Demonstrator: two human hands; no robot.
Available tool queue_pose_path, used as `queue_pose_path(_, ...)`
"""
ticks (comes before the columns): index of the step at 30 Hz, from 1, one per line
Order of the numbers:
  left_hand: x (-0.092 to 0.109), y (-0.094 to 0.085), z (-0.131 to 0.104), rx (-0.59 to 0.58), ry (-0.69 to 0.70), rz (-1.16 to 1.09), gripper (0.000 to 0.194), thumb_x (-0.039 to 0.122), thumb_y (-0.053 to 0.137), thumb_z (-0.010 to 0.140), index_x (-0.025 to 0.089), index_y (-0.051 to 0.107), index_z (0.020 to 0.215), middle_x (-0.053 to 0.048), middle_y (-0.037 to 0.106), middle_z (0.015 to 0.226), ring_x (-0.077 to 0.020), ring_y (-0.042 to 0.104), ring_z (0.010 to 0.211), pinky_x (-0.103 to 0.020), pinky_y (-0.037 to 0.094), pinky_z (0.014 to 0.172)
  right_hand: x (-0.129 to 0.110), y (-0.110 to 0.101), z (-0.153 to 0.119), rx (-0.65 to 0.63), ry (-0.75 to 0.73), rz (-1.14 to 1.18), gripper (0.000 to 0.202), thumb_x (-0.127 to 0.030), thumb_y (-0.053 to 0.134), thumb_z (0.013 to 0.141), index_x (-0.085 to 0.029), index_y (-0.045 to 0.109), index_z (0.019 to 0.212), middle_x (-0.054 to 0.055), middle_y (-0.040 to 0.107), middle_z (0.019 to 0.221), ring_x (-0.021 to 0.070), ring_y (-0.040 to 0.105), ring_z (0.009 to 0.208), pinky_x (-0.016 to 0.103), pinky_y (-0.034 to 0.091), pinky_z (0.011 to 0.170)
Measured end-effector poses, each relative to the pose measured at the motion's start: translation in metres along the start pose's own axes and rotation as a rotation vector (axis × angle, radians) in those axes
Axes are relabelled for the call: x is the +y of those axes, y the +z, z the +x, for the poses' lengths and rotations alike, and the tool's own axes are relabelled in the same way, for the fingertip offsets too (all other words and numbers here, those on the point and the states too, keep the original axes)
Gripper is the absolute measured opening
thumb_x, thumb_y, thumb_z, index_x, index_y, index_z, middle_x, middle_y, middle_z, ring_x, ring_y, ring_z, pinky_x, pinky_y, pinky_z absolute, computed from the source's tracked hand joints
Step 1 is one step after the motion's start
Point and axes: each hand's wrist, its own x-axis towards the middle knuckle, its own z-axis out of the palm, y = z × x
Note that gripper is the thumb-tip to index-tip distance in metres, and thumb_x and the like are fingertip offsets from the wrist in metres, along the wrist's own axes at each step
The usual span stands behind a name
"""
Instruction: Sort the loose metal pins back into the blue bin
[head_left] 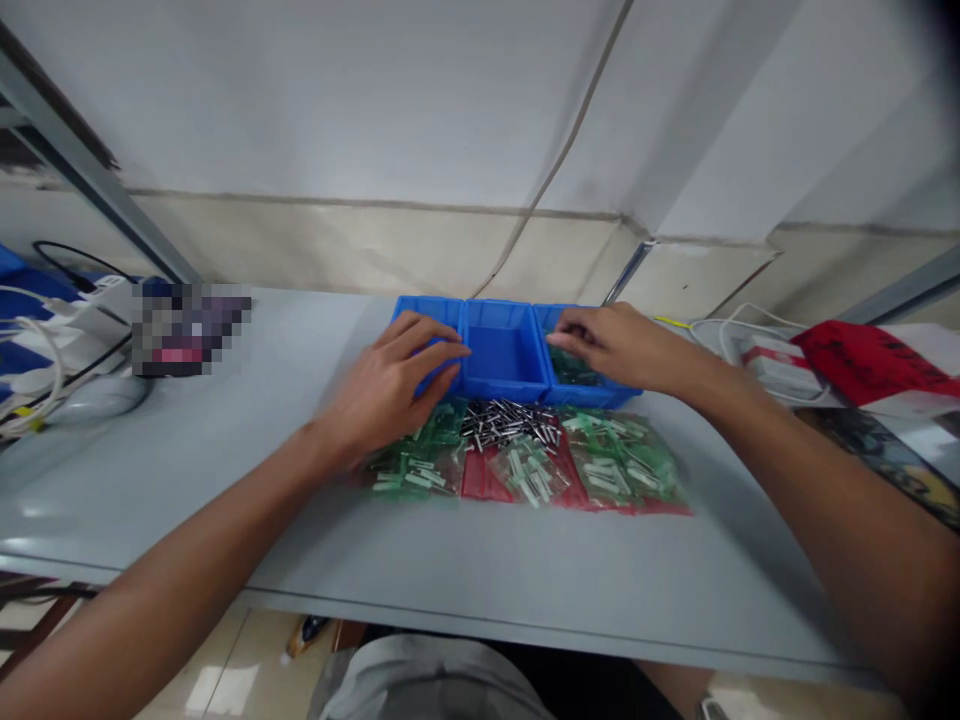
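Observation:
Three blue bins stand side by side near the wall. Over the left bin [427,304] hovers my left hand [405,380], fingers apart and holding nothing visible. The middle bin [504,345] shows a bare blue floor. My right hand [600,340] is at the right bin [600,395], its fingers pressed together; what they hold, if anything, is hidden. Dark green pieces [574,368] lie in that bin. In front of the bins are a pile of dark and silver pins [510,425] and clear bags of pale green pieces [619,465] on red sheets [480,475].
Cables and white adapters [82,325] lie at the far left, with a grey mouse [112,395] and a blurred-out dark item [187,330]. At the right are a white box [780,368] and a red cloth [870,360]. The table's front edge [465,625] runs below.

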Motion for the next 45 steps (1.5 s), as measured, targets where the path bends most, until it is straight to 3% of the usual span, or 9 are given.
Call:
queue_pose_path(5,0.002,0.008,0.001,-0.153,-0.059,0.038,0.044,0.040,0.051,0.105,0.019,0.057,0.144,-0.014,0.061,0.145,-0.0309,0.061,0.133,-0.051,0.053,0.111,-0.033,-0.005,-0.009,0.267,-0.061,-0.056,0.044,-0.051,0.040,0.105,-0.019,0.066,0.092,0.008,0.068,0.079,0.0218,0.058,0.067,0.035,0.033,0.066)
queue_pose_path(9,0.001,0.011,-0.001,-0.202,-0.002,0.064,0.038,0.036,0.049,0.106,0.017,0.067,0.132,-0.016,0.063,0.143,-0.0332,0.064,0.130,-0.055,0.056,0.107,-0.071,-0.014,-0.031,0.178,-0.333,-0.117,0.040,-0.048,0.042,0.107,-0.020,0.064,0.088,0.005,0.071,0.085,0.0200,0.062,0.072,0.033,0.033,0.064)
queue_pose_path(14,-0.006,0.016,-0.003,-0.136,0.038,0.006,0.033,0.032,0.052,0.105,0.017,0.071,0.127,-0.013,0.065,0.142,-0.0301,0.065,0.131,-0.050,0.058,0.108,-0.107,-0.006,-0.068,0.016,-0.355,-0.282,0.052,-0.067,0.052,0.097,-0.019,0.069,0.110,0.009,0.075,0.087,0.0267,0.067,0.067,0.035,0.033,0.056)
queue_pose_path(18,-0.006,0.018,-0.002,-0.115,-0.042,-0.022,0.031,0.034,0.058,0.103,0.019,0.071,0.126,-0.011,0.067,0.140,-0.0284,0.066,0.130,-0.047,0.058,0.109,-0.103,0.007,-0.078,-0.064,-0.384,-0.282,0.054,-0.049,0.072,0.089,-0.019,0.062,0.133,0.015,0.073,0.114,0.0270,0.069,0.072,0.035,0.040,0.056)
queue_pose_path(24,0.004,0.006,-0.002,-0.004,0.041,0.056,0.033,0.029,0.059,0.102,0.021,0.067,0.133,-0.007,0.073,0.130,-0.0277,0.065,0.131,-0.045,0.057,0.109,-0.084,0.005,-0.076,-0.158,-0.380,0.022,0.049,-0.026,0.069,0.092,-0.026,0.055,0.139,0.009,0.066,0.119,0.0236,0.068,0.087,0.034,0.051,0.066)
queue_pose_path(30,0.021,0.001,-0.006,0.174,0.197,0.104,0.049,0.011,0.059,0.097,0.031,0.059,0.142,-0.004,0.071,0.135,-0.0198,0.071,0.119,-0.033,0.060,0.100,-0.080,0.019,-0.066,0.377,-0.182,0.667,0.007,-0.026,0.071,0.093,-0.026,0.077,0.097,0.006,0.061,0.132,0.0248,0.066,0.111,0.041,0.062,0.086)
queue_pose_path(34,0.029,0.002,-0.005,0.190,0.233,0.119,0.042,0.013,0.065,0.094,0.025,0.063,0.134,-0.007,0.075,0.125,-0.0197,0.074,0.109,-0.033,0.062,0.089,-0.089,0.039,-0.065,0.418,-0.176,1.131,0.029,-0.026,0.083,0.083,-0.030,0.078,0.112,0.005,0.053,0.144,0.0266,0.060,0.128,0.040,0.066,0.091)
queue_pose_path(41,0.041,-0.002,-0.005,0.308,0.128,0.056,0.010,0.019,0.065,0.093,0.024,0.073,0.098,-0.002,0.078,0.091,-0.0161,0.075,0.079,-0.029,0.062,0.071,-0.098,0.044,-0.068,0.542,-0.115,1.126,0.017,-0.034,0.079,0.088,-0.031,0.080,0.105,0.004,0.069,0.103,0.0167,0.069,0.078,0.038,0.068,0.065)
queue_pose_path(45,0.049,0.001,-0.007,0.307,0.076,0.049,0.022,0.015,0.066,0.092,0.026,0.070,0.110,0.000,0.078,0.090,-0.0147,0.074,0.076,-0.026,0.060,0.067,-0.092,0.039,-0.071,0.572,-0.086,1.016,0.011,-0.036,0.078,0.089,-0.028,0.079,0.082,0.002,0.070,0.078,0.0167,0.066,0.064,0.035,0.061,0.053)
